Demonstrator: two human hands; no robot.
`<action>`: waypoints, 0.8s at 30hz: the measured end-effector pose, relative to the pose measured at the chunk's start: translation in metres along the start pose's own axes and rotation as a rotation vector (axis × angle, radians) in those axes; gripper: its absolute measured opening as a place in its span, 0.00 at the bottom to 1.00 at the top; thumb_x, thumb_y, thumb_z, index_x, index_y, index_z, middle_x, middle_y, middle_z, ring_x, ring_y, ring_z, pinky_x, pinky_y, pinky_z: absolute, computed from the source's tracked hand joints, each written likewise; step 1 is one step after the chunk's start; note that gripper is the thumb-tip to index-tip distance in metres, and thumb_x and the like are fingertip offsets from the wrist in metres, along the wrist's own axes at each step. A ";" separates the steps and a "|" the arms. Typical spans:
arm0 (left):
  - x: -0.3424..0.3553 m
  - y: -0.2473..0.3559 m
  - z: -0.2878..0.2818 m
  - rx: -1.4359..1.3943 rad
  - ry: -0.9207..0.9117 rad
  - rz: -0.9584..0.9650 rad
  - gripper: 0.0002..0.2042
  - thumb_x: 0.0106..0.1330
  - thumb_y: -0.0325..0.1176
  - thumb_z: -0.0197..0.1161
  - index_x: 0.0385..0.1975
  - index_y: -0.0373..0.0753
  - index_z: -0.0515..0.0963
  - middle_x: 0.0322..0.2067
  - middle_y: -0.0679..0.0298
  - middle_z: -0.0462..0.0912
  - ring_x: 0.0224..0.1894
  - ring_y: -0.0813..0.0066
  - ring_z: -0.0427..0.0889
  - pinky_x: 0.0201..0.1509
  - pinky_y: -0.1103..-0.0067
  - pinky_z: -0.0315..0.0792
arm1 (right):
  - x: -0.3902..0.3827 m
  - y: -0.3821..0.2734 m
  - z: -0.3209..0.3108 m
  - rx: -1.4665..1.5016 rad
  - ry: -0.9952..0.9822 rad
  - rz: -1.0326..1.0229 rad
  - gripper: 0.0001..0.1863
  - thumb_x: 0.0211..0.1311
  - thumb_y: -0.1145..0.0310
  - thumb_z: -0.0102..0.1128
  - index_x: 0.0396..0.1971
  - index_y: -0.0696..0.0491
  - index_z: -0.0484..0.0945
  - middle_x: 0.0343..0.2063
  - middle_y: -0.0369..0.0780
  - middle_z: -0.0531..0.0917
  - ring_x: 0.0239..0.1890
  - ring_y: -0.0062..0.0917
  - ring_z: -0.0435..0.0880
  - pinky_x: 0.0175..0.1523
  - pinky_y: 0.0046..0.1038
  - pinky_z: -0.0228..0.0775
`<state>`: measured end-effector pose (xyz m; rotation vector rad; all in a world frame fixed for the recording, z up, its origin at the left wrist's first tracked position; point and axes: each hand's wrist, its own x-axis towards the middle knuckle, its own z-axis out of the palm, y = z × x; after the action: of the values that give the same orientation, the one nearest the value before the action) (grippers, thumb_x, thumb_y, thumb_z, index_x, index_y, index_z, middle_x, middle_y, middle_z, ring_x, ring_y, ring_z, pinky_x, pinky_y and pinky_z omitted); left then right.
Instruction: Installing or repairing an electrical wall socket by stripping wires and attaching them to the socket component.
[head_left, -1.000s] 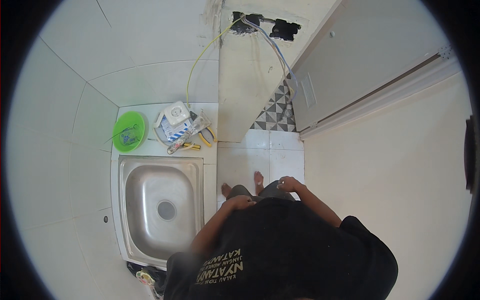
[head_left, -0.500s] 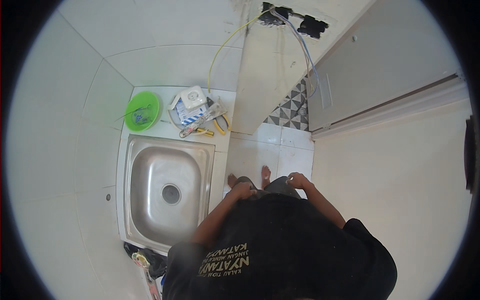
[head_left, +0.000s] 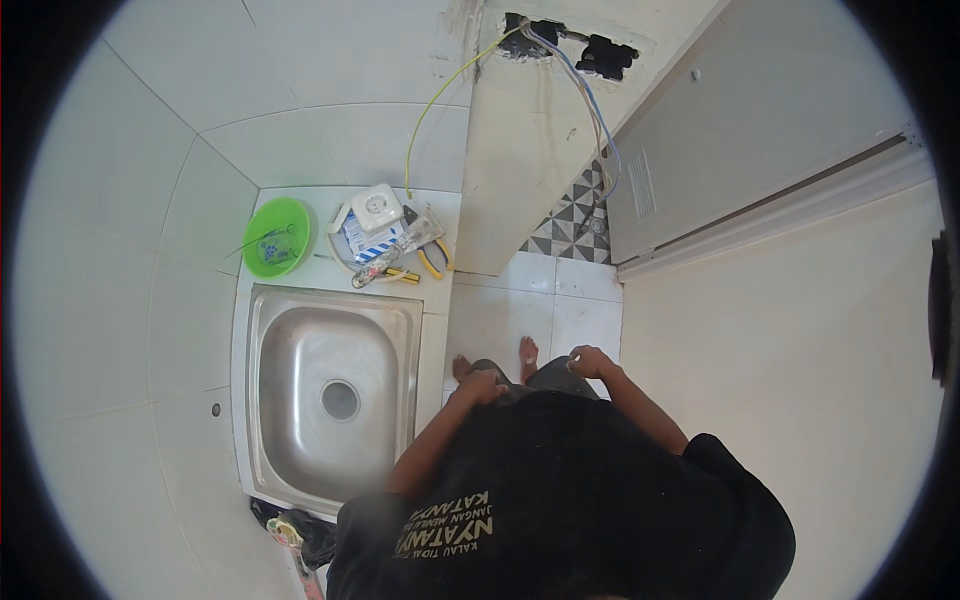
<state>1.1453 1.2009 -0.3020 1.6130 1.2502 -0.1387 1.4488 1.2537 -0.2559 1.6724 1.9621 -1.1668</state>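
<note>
Dark grey legwear [head_left: 562,380] shows below the black shirt [head_left: 600,480]; on my distant feed the left hand [head_left: 485,387] curls against it and the right hand [head_left: 592,362] is half closed beside the other thigh, though I cannot tell whether either grips anything; left lies a steel sink [head_left: 320,430], beyond it a green bowl [head_left: 304,240] and white socket [head_left: 376,206]

blk tee [head_left: 600,500], short slvs [head_left: 725,465], beige print [head_left: 445,525], dk grey bottoms [head_left: 556,377], bare feet [head_left: 529,349]
</note>
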 end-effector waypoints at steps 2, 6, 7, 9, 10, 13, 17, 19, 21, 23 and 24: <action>0.001 0.001 0.000 0.004 0.024 0.030 0.24 0.62 0.50 0.61 0.43 0.30 0.77 0.43 0.42 0.81 0.49 0.46 0.79 0.54 0.61 0.71 | 0.002 0.004 -0.001 -0.028 -0.027 0.022 0.20 0.53 0.55 0.62 0.40 0.54 0.82 0.39 0.48 0.85 0.39 0.37 0.85 0.48 0.35 0.76; 0.003 0.000 0.000 -0.009 0.003 -0.006 0.27 0.59 0.51 0.63 0.47 0.31 0.77 0.43 0.42 0.80 0.49 0.47 0.79 0.54 0.63 0.71 | 0.003 0.003 -0.001 0.003 -0.037 0.033 0.20 0.53 0.55 0.62 0.40 0.54 0.82 0.40 0.47 0.84 0.40 0.37 0.85 0.49 0.35 0.76; 0.003 0.000 0.001 -0.011 0.002 0.001 0.27 0.59 0.51 0.63 0.47 0.32 0.77 0.43 0.42 0.81 0.49 0.46 0.79 0.54 0.63 0.71 | 0.004 0.005 0.002 -0.009 -0.027 0.029 0.20 0.53 0.55 0.62 0.40 0.54 0.82 0.40 0.47 0.85 0.40 0.37 0.85 0.49 0.35 0.76; 0.003 0.000 0.002 -0.012 0.002 0.009 0.27 0.59 0.51 0.64 0.47 0.32 0.77 0.43 0.42 0.81 0.49 0.46 0.80 0.54 0.63 0.71 | 0.006 0.007 0.003 -0.022 -0.015 0.026 0.20 0.53 0.55 0.62 0.40 0.54 0.82 0.40 0.47 0.85 0.40 0.37 0.85 0.49 0.35 0.76; 0.003 -0.001 0.004 -0.001 0.002 0.004 0.27 0.59 0.51 0.64 0.47 0.32 0.78 0.43 0.42 0.81 0.49 0.46 0.80 0.54 0.63 0.71 | 0.007 0.007 0.003 -0.039 -0.019 0.010 0.20 0.53 0.55 0.61 0.40 0.54 0.82 0.40 0.47 0.85 0.40 0.38 0.85 0.49 0.35 0.76; 0.004 -0.002 0.005 -0.002 -0.005 -0.004 0.26 0.59 0.51 0.64 0.47 0.32 0.78 0.43 0.42 0.81 0.49 0.46 0.80 0.54 0.63 0.71 | 0.007 0.003 0.002 -0.028 -0.021 -0.005 0.19 0.54 0.54 0.59 0.37 0.54 0.83 0.39 0.47 0.84 0.42 0.41 0.83 0.50 0.37 0.75; 0.004 0.001 0.003 0.009 -0.003 0.011 0.26 0.60 0.51 0.63 0.47 0.32 0.78 0.43 0.43 0.81 0.49 0.46 0.79 0.54 0.63 0.71 | 0.012 0.010 0.003 -0.005 -0.018 0.031 0.20 0.54 0.55 0.61 0.40 0.53 0.82 0.41 0.47 0.84 0.42 0.40 0.84 0.50 0.36 0.76; 0.004 0.001 0.002 0.006 -0.013 0.042 0.26 0.60 0.51 0.63 0.46 0.32 0.78 0.43 0.43 0.81 0.49 0.47 0.80 0.54 0.63 0.71 | 0.013 0.007 0.002 -0.037 -0.014 0.005 0.20 0.54 0.55 0.61 0.41 0.53 0.82 0.41 0.47 0.84 0.42 0.41 0.84 0.51 0.36 0.75; 0.003 0.002 -0.003 0.008 -0.029 0.078 0.25 0.60 0.50 0.63 0.46 0.31 0.78 0.42 0.43 0.81 0.49 0.48 0.80 0.54 0.64 0.71 | 0.013 0.009 0.001 -0.064 -0.006 -0.014 0.20 0.54 0.54 0.61 0.41 0.53 0.82 0.40 0.47 0.84 0.43 0.41 0.84 0.51 0.37 0.75; 0.000 0.006 -0.010 -0.208 0.057 0.178 0.22 0.61 0.47 0.61 0.40 0.30 0.79 0.40 0.43 0.82 0.46 0.49 0.81 0.52 0.64 0.72 | 0.013 0.014 0.000 -0.039 0.063 -0.008 0.20 0.54 0.54 0.61 0.41 0.53 0.82 0.40 0.47 0.84 0.45 0.41 0.83 0.52 0.37 0.74; -0.004 0.009 -0.014 -0.203 0.050 0.180 0.22 0.61 0.47 0.61 0.40 0.30 0.79 0.40 0.43 0.82 0.46 0.49 0.81 0.52 0.64 0.72 | 0.012 0.014 0.000 -0.032 0.066 -0.004 0.20 0.54 0.54 0.61 0.41 0.53 0.82 0.40 0.47 0.84 0.45 0.41 0.83 0.52 0.37 0.74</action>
<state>1.1440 1.2102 -0.2876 1.5503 1.1129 0.1378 1.4588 1.2619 -0.2692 1.7126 2.0132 -1.0888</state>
